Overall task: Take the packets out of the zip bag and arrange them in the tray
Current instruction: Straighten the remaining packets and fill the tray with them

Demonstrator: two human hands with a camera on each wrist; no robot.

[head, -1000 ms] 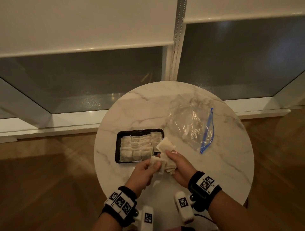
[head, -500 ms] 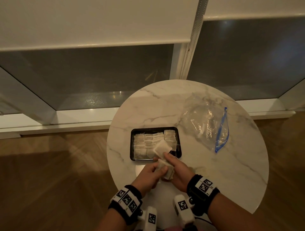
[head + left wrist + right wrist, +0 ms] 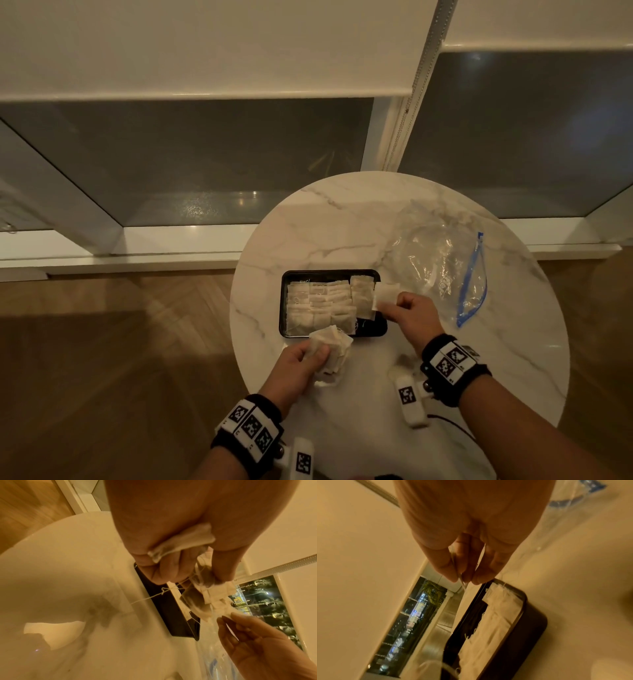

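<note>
A black tray (image 3: pixel 283 305) on the round marble table (image 3: pixel 342 226) is filled with rows of white tea-bag packets (image 3: pixel 322 305). My left hand (image 3: pixel 301 359) grips a bunch of packets (image 3: pixel 334 349) just in front of the tray; in the left wrist view this bunch (image 3: pixel 181 543) shows with strings dangling. My right hand (image 3: pixel 407 310) pinches a single packet (image 3: pixel 385 295) over the tray's right end; in the right wrist view the packet (image 3: pixel 459 573) is edge-on above the tray (image 3: pixel 532 626). The clear zip bag (image 3: pixel 442 263) with a blue zipper lies crumpled to the right.
A dark window and a white sill (image 3: pixel 137 255) run behind the table, with a roller blind and bead chain (image 3: pixel 407 113) above. Wooden floor (image 3: pixel 102 359) lies to the left, below the table edge. One flat packet (image 3: pixel 325 380) lies on the table under my left hand.
My hands have separated. The right hand carried one packet from the bunch rightward and away to the tray's right end; the left hand stayed in front of the tray with the bunch.
</note>
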